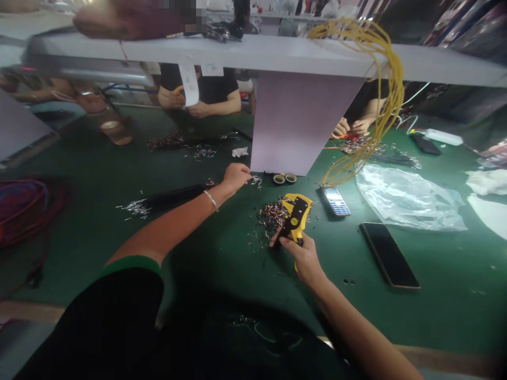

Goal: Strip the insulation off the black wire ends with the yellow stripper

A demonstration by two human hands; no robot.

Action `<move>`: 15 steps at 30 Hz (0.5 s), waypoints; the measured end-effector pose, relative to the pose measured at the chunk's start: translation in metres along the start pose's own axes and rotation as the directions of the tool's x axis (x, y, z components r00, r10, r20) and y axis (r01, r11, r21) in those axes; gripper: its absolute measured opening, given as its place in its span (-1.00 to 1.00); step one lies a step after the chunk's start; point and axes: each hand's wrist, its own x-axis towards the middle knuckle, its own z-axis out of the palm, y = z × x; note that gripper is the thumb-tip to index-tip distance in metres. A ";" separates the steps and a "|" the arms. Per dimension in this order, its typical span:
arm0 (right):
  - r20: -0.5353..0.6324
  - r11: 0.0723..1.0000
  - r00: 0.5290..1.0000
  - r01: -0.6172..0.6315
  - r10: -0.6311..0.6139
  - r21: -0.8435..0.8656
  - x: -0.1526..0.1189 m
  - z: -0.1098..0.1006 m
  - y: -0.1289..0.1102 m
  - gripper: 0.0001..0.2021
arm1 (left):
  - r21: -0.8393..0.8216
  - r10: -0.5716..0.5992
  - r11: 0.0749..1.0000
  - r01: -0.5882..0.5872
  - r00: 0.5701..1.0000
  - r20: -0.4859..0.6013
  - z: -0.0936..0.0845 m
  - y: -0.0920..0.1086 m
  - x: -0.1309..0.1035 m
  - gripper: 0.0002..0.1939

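My right hand [307, 253] grips a yellow and black wire stripper [298, 214], its jaws pointing up and away from me over a pile of copper-coloured scraps [272, 214]. Farther forward and to the left, my left hand [236, 177] has its fingers closed in a pinch; whatever is between them is too small to make out. Just right of those fingertips lie small silvery wire ends [256, 181]. A bundle of black wires [174, 198] with bare silvery tips stretches out under my left forearm.
Two tape rolls [284, 179] sit at the foot of a pale upright panel [301, 121]. To the right are a keypad phone [336, 201], a dark smartphone [389, 255] and a clear plastic bag [412, 198]. Yellow wires [390, 89] hang from the shelf [277, 55]. Co-workers' hands [358, 126] work beyond.
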 end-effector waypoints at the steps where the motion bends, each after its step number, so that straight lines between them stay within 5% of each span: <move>1: 0.000 1.000 1.000 -0.008 0.008 0.004 -0.001 0.000 0.001 -0.86 | 0.075 0.029 0.997 -0.027 0.999 -0.019 -0.014 -0.007 0.001 -0.71; 6: 0.011 0.998 0.998 -0.068 0.068 0.011 -0.006 0.000 0.006 -0.80 | 0.452 0.100 0.888 -0.085 0.995 -0.009 -0.103 -0.040 -0.007 -0.78; 9: 0.056 0.996 0.995 -0.087 0.087 -0.009 -0.009 0.002 0.008 -0.77 | 0.640 0.096 0.761 -0.107 0.994 0.052 -0.143 -0.055 -0.023 -0.83; 12: 0.072 0.994 0.992 -0.105 0.107 -0.023 -0.011 0.004 0.009 -0.73 | 0.762 0.096 0.627 -0.162 0.987 0.131 -0.153 -0.067 -0.041 -0.83; 15: 0.071 0.993 0.990 -0.119 0.120 -0.019 -0.011 0.004 0.010 -0.71 | 0.837 0.089 0.501 -0.218 0.976 0.200 -0.145 -0.072 -0.058 -0.80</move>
